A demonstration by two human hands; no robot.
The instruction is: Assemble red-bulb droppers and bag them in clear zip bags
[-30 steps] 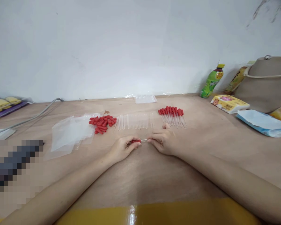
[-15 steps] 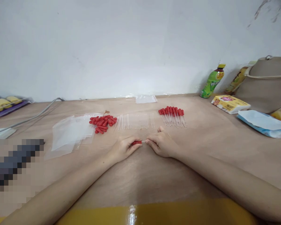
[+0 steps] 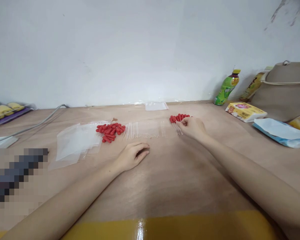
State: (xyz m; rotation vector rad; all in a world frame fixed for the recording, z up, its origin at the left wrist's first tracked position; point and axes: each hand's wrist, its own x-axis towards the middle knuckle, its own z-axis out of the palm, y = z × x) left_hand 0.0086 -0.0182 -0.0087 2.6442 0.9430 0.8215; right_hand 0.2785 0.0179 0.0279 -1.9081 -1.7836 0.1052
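Observation:
My left hand (image 3: 132, 156) rests on the table with thumb and fingers apart, nothing between them. At the group of droppers with red rubber bulbs (image 3: 179, 118), my right hand (image 3: 193, 128) pinches a dropper, which its fingers mostly hide. The hand covers the right part of this group, whose clear tubes point toward me. To the left of them, clear glass tubes (image 3: 145, 129) lie side by side in a row. Beyond my left hand is a heap of loose red rubber bulbs (image 3: 110, 132).
Clear plastic bags (image 3: 72, 141) lie left of the bulbs, and a small bag (image 3: 156, 106) lies by the wall. A green bottle (image 3: 227, 87), a yellow tissue pack (image 3: 246, 111), a blue-white packet (image 3: 280, 132) and a beige bag (image 3: 285, 90) stand or lie at right. A grey cable (image 3: 45, 118) runs at left.
My right hand has moved from beside my left hand, away and to the right, to the droppers. My left hand has let go of the red bulb with its tube and opened.

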